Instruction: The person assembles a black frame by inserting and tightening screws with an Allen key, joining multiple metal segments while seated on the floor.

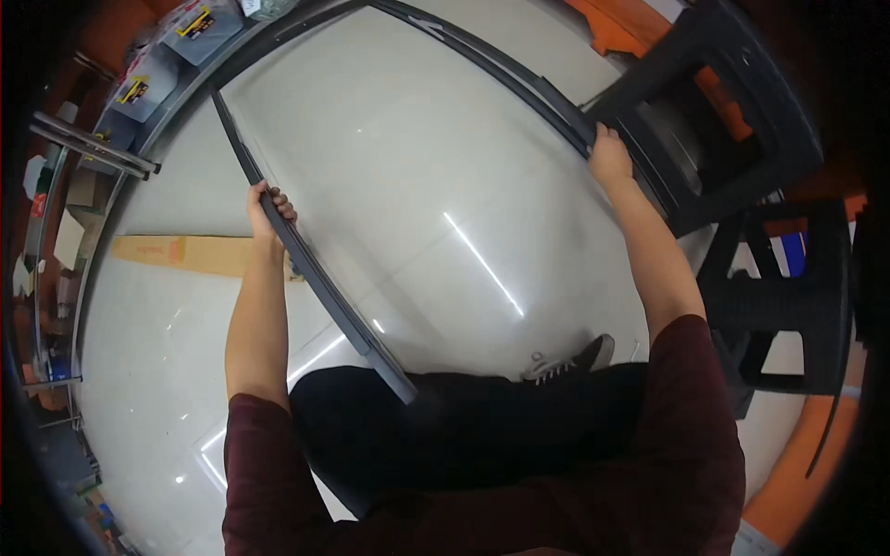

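My left hand [269,211] is closed around a long, slim, dark grey strip [320,278]. This strip slants from the upper left down toward my lap, and its lower end is by my dark trousers. Out to the upper right, my right hand [610,157] grips another long black strip [519,82], beside a black plastic stool. That strip runs away to the top of the view. The exact kind of both strips is unclear, and my fingers hide part of each.
The black stool [769,111] leans at the upper right, with another dark stool [788,306] below it. A flat cardboard strip [195,255] lies on the pale shiny floor [436,185]. Shelving with clear plastic boxes [199,37] curves along the left. A dark shoe [570,361] shows beyond my legs.
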Demonstrator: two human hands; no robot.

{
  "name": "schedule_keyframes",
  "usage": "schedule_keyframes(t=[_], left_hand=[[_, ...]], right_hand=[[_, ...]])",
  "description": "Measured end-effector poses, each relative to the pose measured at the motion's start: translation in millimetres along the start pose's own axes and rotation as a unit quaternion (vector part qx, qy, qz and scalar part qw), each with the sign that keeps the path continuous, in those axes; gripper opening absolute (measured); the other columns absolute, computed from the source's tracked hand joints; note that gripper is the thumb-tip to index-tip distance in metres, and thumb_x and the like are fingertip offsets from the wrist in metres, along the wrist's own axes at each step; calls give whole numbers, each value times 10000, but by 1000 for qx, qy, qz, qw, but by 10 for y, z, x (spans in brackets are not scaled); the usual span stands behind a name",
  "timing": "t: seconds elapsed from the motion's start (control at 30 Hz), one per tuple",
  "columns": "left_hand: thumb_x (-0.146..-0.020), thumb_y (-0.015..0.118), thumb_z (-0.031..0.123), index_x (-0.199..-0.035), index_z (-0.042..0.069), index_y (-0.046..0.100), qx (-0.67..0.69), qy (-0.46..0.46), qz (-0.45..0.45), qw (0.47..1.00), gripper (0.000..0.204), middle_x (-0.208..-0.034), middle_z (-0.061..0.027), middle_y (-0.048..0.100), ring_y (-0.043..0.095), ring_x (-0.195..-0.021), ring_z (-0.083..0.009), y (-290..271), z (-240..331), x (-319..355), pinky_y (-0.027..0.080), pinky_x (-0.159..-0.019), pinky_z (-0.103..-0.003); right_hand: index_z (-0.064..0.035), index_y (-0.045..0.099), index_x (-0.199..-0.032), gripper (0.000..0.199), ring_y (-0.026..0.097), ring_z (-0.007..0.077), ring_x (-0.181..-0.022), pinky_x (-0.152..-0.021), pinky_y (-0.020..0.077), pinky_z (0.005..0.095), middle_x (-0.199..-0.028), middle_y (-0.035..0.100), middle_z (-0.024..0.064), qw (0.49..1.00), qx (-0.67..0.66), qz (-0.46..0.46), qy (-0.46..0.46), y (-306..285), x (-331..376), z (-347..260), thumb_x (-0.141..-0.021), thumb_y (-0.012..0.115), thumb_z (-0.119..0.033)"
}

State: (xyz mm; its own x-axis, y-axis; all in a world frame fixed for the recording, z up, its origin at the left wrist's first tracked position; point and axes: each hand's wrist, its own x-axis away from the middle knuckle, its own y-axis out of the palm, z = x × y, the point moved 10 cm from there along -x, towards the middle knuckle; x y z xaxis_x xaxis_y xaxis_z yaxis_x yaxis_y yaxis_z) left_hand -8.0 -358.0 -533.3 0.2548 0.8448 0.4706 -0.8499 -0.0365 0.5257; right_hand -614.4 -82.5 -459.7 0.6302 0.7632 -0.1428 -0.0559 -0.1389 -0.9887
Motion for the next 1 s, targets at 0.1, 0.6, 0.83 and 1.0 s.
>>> schedule_keyframes(t=[0.1,0.6,0.83,1.0], left_hand=[[-855,673,438,-804,148,550,7,-22,-21,999,319,-626,39,491,467,-507,-101,45,-175,-160,397,-471,-244],[-830,751,463,-1398,-159,469,-474,68,102,872,889,-1350,-255,602,554,-1288,-320,-385,2,-148,384,-1115,-415],[-867,721,465,-1491,-87,406,-565,87,-19,820,891,-1500,-261,480,536,-1329,-327,44,-188,1141,403,-1102,-418],[-921,651,540,-1478,-27,443,-637,-133,-20,759,822,-1437,-253,524,589,-1245,-347,136,-492,1608,515,-993,-426]], right_hand=[[2,546,-1254,387,620,447,-1115,-952,527,505,-1260,574,245,995,-78,42,-48,-122,345,-66,-876,630,-8],[-35,513,-1271,421,652,425,-1021,-880,513,480,-1147,639,238,916,-145,-192,-322,-581,2206,-1407,-940,689,-228],[-209,461,-1391,405,639,402,-1059,-926,516,516,-1223,576,205,842,-51,-278,-458,250,2640,-2207,-1033,508,-393],[-329,568,-1355,363,573,292,-1207,-996,464,447,-1269,583,107,826,-56,-169,-535,529,2852,-2728,-993,563,-310]])
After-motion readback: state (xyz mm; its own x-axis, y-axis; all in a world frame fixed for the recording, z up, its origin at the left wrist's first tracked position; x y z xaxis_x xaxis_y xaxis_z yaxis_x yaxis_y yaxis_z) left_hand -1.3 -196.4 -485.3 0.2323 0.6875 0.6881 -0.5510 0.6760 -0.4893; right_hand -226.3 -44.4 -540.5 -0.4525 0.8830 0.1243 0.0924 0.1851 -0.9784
